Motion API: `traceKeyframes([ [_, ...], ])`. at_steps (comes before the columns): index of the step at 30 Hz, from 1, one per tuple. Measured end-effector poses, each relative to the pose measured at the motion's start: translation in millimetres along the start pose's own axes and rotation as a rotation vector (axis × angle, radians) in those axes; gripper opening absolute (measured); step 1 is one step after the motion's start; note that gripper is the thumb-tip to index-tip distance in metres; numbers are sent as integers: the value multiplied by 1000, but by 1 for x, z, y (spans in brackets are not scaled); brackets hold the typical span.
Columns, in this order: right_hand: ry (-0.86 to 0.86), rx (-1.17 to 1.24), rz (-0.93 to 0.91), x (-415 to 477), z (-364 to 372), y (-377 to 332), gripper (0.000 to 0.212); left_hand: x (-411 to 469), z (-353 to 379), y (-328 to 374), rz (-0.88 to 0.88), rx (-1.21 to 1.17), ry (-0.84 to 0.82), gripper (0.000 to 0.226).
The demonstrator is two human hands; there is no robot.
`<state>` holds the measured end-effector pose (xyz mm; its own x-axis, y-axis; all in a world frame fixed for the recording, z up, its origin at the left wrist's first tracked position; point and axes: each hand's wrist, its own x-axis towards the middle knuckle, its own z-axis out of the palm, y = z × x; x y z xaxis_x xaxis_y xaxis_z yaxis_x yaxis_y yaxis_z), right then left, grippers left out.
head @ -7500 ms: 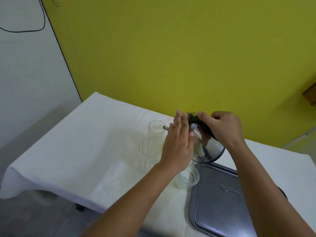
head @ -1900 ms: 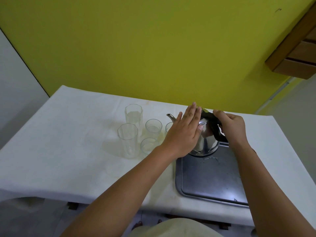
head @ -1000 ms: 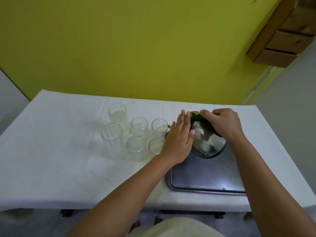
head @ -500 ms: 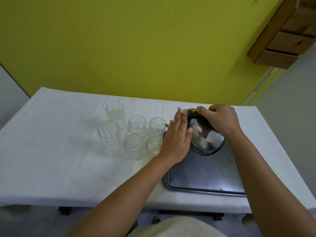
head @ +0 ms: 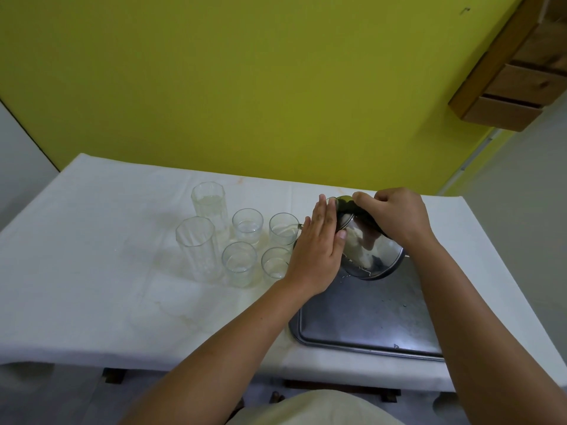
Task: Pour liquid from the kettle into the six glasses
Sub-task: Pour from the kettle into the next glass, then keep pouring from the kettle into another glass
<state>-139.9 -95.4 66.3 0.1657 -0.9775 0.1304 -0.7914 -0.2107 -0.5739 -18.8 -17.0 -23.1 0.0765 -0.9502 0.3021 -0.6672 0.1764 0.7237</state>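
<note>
Yellow-green wall (head: pixel 245 87) behind, wooden shelf unit (head: pixel 521 78) at upper right, and a table (head: pixel 92 302) under a white cloth against the wall. Six clear glasses sat in a two-row cluster left of centre: far row was tall faceted glass (head: pixel 209 205), short glass (head: pixel 247 226), short glass by the spout (head: pixel 284 229); near row was tall ribbed glass (head: pixel 198 248), short tumbler (head: pixel 239 264), small tumbler (head: pixel 275 262), the last partly hidden behind the left wrist. Far tall glass showed liquid up to roughly a third from the rim; the far short ones and the near short ones showed some liquid low down; level in the near tall one unclear. Steel kettle (head: pixel 368 250) was tilted hard toward the glasses, shiny base facing the camera, held over the far edge of a grey metal tray (head: pixel 362 320) that lay on the right half of the table. Spout tip just showed at the rim of the far-right short glass; stream itself not resolvable. Right hand (head: pixel 395 214) was wrapped closed around the black handle on top of the kettle. Left hand (head: pixel 319 248) was flat, fingers straight and together, palm pressed against the kettle's lid side, not gripping anything. Few water droplets on the tray surface. Both forearms bare; pale garment at the bottom edge.
</note>
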Motion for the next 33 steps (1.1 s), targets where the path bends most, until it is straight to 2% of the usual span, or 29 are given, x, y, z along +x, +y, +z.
traceKeyframes([
  [8, 12, 59, 31, -1, 7, 12, 61, 1, -2, 0, 0, 12, -47, 56],
  [12, 19, 214, 111, -3, 13, 26, 66, 7, -9, 3, 32, 56, -100, 53],
  [18, 20, 472, 254, -17, 18, 43, 48, 12, -13, 7, 106, 187, -220, 53],
  [22, 20, 565, 283, -20, 18, 44, 51, 14, -16, 12, 129, 282, -238, 56],
  [25, 39, 601, 246, -21, 13, 38, 48, 15, -21, 21, 129, 367, -201, 60],
  [30, 63, 664, 160, -20, 1, 13, 41, 13, -39, 43, 137, 363, -28, 68],
  [33, 41, 706, 118, -20, -1, -11, 51, 9, -57, 45, 121, 365, 74, 67],
])
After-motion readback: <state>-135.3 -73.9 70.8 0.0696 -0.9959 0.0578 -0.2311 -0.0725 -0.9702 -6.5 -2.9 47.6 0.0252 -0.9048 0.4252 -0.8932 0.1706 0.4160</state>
